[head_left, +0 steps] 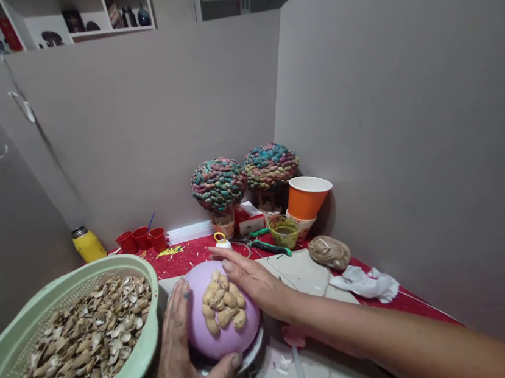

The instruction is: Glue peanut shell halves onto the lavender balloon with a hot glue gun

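A lilac balloon (201,327) rests in a shallow dish (254,351), most of which is hidden beneath it. A patch of peanut shells (224,301) covers part of the balloon's near face. My left hand (179,339) holds the balloon's left side, thumb below and fingers pointing up along it. From the right, my right hand (259,280) lies with its fingers together against the balloon's upper right. To the left stands a pale green basket (153,333) full of split peanut shells (88,350).
Behind stand two colourful ball-topped trees (218,184), stacked paper cups (309,197), green-handled pliers (271,248) and a small bowl (284,232). Red cups (141,239) and a yellow bottle (88,245) are back left. Twine (329,252) and a white cloth (369,283) lie right. Grey panels (148,128) enclose the table.
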The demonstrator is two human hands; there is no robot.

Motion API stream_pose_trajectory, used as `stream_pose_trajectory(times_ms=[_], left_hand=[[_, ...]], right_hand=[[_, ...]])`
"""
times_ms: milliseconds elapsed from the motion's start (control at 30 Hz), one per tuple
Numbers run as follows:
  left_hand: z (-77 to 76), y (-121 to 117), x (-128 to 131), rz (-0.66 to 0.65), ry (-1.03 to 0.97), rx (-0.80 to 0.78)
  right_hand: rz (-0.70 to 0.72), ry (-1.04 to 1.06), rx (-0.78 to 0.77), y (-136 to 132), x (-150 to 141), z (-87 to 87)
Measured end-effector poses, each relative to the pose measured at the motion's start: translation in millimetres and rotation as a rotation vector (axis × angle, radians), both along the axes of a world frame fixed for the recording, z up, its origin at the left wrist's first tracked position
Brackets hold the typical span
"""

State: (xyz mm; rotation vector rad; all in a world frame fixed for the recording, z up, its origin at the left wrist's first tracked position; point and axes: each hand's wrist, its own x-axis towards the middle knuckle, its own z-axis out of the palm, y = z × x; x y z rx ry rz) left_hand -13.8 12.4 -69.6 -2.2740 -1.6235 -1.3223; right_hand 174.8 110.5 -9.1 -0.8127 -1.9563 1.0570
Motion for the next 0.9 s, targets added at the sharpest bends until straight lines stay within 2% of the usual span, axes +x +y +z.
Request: stream_pose_trajectory(times_ms=[300, 433, 533, 633, 733, 800, 900], left_hand=[[-2.0, -4, 0, 0.024, -0.104, 0.070], [-2.3, -4, -1, 0.017, -0.035, 0.094], [-0.7, -4, 0, 0.038, -0.021, 0.073], [0.3, -4, 1, 0.050, -0.037, 0.073], [0.0, -2, 0, 0.058, -0.041, 0.088], [-0.2, -1, -1, 0.050, -0.037, 0.108], [0.5, 1, -2, 0.023, -0.028, 0.128]], right_hand=[[0.029, -0.025, 0.032, 7, -7, -4.0], [0.046, -0.053, 0.114, 13, -10, -4.5], [0.003, -0.057, 0.188, 13, -8, 1.4], [-0.075, -0.083, 0.246, 5, 8, 13.5], [-0.143, -0.192, 0.283, -11, 38, 23.7], [-0.184, -0.316, 0.302, -26, 62, 24.4], [-0.240, -0.537, 0.321, -50, 91, 15.6]])
